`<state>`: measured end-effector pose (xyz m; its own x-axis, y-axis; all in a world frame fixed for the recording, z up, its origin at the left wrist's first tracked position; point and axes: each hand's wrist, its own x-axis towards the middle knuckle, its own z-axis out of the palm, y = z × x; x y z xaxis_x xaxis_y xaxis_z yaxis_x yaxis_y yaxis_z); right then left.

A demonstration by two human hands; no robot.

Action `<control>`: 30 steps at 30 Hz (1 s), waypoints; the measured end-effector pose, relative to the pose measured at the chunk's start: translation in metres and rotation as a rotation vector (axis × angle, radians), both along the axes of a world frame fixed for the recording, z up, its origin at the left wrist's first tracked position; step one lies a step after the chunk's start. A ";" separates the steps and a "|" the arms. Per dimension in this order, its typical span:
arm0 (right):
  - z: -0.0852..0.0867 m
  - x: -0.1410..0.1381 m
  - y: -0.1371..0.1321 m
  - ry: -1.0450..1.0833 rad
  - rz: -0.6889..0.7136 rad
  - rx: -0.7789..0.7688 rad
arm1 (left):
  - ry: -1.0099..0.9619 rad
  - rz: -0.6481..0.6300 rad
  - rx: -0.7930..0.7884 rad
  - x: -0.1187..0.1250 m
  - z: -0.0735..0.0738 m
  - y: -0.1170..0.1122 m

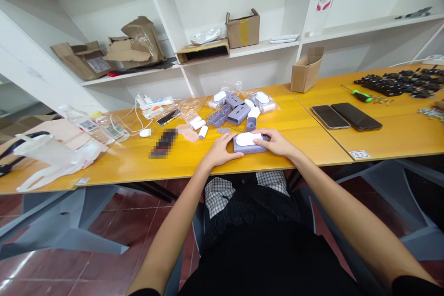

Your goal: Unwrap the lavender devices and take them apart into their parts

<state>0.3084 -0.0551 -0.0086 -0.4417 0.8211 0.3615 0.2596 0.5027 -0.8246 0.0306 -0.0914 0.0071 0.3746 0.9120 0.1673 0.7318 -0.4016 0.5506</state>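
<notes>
At the table's near edge lies a purple-grey plastic case [253, 150] with a patterned side and a white oval part [244, 139] on top. My left hand [220, 151] curves round its left end, thumb along the front and fingers behind. From the right, my right hand [276, 142] grips the other end, its thumb over the white part. Just beyond are more purple-grey housings [239, 114], a small purple-grey cup-like piece [251, 123], metal springs [234, 126] and small white cylinders [203, 132]. Bagged units with white oval tops [262, 98] stand behind them.
To the right lie two dark phones [357, 116], a green-handled screwdriver [362, 96] and many black parts [391, 82]. A cardboard box [307, 71] stands at the back. On the left are a power strip [156, 108], bottles [86, 125] and a white plastic bag [58, 157].
</notes>
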 end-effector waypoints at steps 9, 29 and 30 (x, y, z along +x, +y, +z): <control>0.001 -0.005 0.002 0.064 0.016 -0.038 | 0.020 -0.006 0.005 0.002 0.002 -0.002; 0.028 0.011 -0.004 -0.228 -0.082 0.217 | 0.038 -0.034 0.048 0.002 0.001 0.000; 0.029 0.010 -0.004 -0.233 -0.079 0.238 | 0.049 -0.033 0.056 0.003 0.001 -0.001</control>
